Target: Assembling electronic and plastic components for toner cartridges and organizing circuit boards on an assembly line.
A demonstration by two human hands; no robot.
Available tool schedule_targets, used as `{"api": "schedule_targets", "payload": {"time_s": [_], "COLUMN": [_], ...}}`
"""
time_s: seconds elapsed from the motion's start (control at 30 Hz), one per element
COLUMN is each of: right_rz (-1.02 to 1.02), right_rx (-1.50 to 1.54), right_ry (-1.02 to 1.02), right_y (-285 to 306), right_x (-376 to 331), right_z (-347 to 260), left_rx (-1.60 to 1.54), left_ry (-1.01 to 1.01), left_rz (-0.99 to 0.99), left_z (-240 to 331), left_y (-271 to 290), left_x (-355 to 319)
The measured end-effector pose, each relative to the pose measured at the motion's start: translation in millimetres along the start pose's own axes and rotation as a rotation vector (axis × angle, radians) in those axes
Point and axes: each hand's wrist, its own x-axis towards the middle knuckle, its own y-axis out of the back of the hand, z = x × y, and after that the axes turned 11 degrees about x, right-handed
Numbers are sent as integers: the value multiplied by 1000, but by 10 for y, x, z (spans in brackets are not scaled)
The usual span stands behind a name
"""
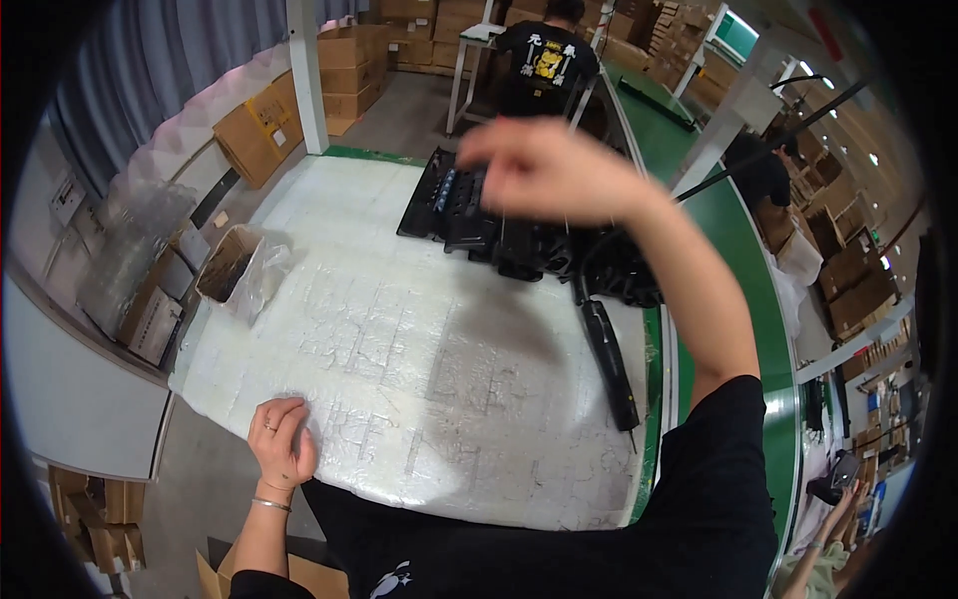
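My right hand (554, 172) is raised over a row of black plastic parts (474, 225) at the far side of the table. Motion smears its fingers, so I cannot make out their pose or whether anything is in them. My left hand (283, 445) rests at the near left edge of the table, fingers curled in, with nothing visible in them; a ring and a bracelet show on it. On the right of the table lies a black electric screwdriver (609, 364), its bit pointing toward me and a cable running from its far end.
Wrinkled clear film covers the white table (379, 329). At its left stands an open box (232, 270) lined with a plastic bag. A green conveyor (733, 290) runs along the right. Cardboard boxes (349, 70) and a person in a black shirt (544, 65) are beyond.
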Motion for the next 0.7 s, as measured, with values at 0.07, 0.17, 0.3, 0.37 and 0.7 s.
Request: {"api": "schedule_targets", "payload": {"time_s": [0.07, 0.17, 0.3, 0.37, 0.7], "right_rz": [-402, -619, -577, -319, -171], "right_rx": [101, -31, 76, 15, -77], "right_ry": [-177, -40, 39, 85, 37], "right_y": [-562, -1153, -1512, -1700, -2088], "right_x": [-108, -413, -423, -353, 105], "right_z": [-111, -214, -145, 86, 47], "left_rx": [26, 2, 1, -8, 17], "left_ry": [7, 6, 5, 2, -25], "left_rz": [-15, -25, -48, -47, 10], "left_z": [-34, -11, -1, 43, -159], "left_y": [27, 43, 11, -14, -12], "left_x": [-52, -25, -31, 6, -213]}}
